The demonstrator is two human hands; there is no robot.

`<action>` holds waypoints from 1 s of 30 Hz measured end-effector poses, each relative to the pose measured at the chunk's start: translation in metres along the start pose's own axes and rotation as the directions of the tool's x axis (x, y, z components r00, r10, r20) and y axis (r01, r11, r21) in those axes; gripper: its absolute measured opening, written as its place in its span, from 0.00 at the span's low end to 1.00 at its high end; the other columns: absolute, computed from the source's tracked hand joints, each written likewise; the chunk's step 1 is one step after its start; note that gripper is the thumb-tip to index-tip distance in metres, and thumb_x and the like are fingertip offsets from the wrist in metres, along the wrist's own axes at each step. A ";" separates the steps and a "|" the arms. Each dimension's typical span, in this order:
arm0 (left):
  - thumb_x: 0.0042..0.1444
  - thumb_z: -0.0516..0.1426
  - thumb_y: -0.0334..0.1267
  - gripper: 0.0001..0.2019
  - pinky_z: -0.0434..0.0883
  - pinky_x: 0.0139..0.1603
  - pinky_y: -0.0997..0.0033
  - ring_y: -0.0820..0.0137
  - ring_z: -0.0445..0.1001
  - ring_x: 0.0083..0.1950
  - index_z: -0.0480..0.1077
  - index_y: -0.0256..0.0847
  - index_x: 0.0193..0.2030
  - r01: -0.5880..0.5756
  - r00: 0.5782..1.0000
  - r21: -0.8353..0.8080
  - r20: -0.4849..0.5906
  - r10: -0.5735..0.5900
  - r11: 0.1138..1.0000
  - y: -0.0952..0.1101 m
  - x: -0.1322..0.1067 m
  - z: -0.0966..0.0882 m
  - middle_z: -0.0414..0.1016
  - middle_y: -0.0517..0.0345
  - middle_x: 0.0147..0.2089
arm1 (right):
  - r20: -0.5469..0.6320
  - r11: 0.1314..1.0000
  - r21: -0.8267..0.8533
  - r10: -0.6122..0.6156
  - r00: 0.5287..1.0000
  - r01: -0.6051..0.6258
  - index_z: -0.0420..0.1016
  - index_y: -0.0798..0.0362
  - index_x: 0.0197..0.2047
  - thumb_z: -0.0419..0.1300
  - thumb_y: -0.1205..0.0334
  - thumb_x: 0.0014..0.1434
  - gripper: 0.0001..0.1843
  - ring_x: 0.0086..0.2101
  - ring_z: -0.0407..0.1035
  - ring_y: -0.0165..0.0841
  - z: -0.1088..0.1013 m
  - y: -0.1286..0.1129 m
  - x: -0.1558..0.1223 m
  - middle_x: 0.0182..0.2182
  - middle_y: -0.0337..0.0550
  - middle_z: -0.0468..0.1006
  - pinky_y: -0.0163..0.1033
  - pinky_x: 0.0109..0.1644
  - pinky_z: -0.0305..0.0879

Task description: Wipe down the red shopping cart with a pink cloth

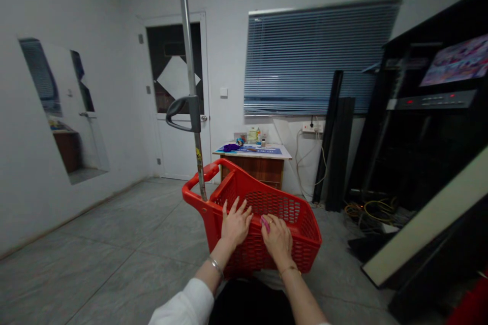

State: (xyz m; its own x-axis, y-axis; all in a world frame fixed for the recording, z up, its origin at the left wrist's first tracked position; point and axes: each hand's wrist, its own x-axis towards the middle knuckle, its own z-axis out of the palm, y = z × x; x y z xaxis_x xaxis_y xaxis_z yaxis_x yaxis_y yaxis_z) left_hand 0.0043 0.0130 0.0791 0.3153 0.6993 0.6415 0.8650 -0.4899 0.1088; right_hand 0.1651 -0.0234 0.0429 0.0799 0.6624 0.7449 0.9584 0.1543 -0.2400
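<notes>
A red plastic shopping basket (290,208) on wheels stands tilted on the floor in front of me. A metal pull handle (189,86) with a grey grip rises from its far left end. My left hand (235,223) lies on the near rim, its fingers spread flat over the mesh wall. My right hand (277,237) rests beside it on the same rim with the fingers curled over the edge; the nails are pink and a ring shows. Both wrists wear thin bracelets. The inside of the basket looks bare where I can see it.
A small wooden table (254,162) with bottles and papers stands by the far wall under a window with blue blinds (316,56). A white door (177,101) is at the back left. Black panels, cables and a dark machine (430,127) fill the right side. Grey tile floor (95,254) lies at left.
</notes>
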 end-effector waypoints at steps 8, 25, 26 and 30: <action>0.69 0.47 0.46 0.18 0.39 0.74 0.40 0.59 0.56 0.73 0.72 0.57 0.59 0.004 1.000 -0.011 -0.003 -0.004 1.000 0.000 -0.001 0.000 0.69 0.62 0.66 | 0.043 0.996 0.003 0.094 0.995 -0.094 0.79 0.46 0.50 0.52 0.55 0.65 0.17 0.43 0.71 0.34 -0.021 0.064 -0.009 0.48 0.41 0.80 0.38 0.50 0.63; 0.69 0.48 0.45 0.18 0.37 0.74 0.39 0.59 0.57 0.72 0.72 0.56 0.59 0.006 0.999 -0.019 -0.042 -0.007 1.000 0.000 0.000 0.005 0.71 0.62 0.64 | -0.103 0.987 -0.009 0.156 0.982 -0.158 0.79 0.55 0.50 0.51 0.54 0.65 0.21 0.45 0.72 0.36 -0.010 0.069 -0.015 0.46 0.47 0.81 0.40 0.54 0.62; 0.69 0.47 0.45 0.18 0.37 0.74 0.39 0.59 0.57 0.72 0.72 0.56 0.59 0.006 0.999 -0.022 -0.043 -0.007 1.000 0.000 0.000 0.005 0.71 0.62 0.64 | -0.072 0.992 -0.009 0.127 0.989 -0.128 0.78 0.55 0.52 0.51 0.55 0.65 0.20 0.45 0.71 0.36 -0.007 0.056 -0.011 0.47 0.47 0.81 0.40 0.54 0.62; 0.70 0.47 0.45 0.18 0.38 0.74 0.39 0.59 0.58 0.72 0.72 0.56 0.59 0.003 0.999 -0.024 -0.044 -0.004 1.000 0.001 0.000 0.004 0.72 0.62 0.64 | 0.032 0.999 0.010 0.031 0.999 -0.031 0.76 0.52 0.56 0.52 0.58 0.66 0.20 0.47 0.71 0.35 -0.001 0.011 0.001 0.50 0.46 0.79 0.38 0.56 0.61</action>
State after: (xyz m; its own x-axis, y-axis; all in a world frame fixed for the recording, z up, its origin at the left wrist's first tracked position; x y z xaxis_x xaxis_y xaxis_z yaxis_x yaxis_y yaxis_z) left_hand 0.0067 0.0149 0.0760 0.2944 0.6776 0.6739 0.8563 -0.5002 0.1288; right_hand 0.1761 -0.0217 0.0411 0.1002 0.6902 0.7167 0.9528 0.1410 -0.2689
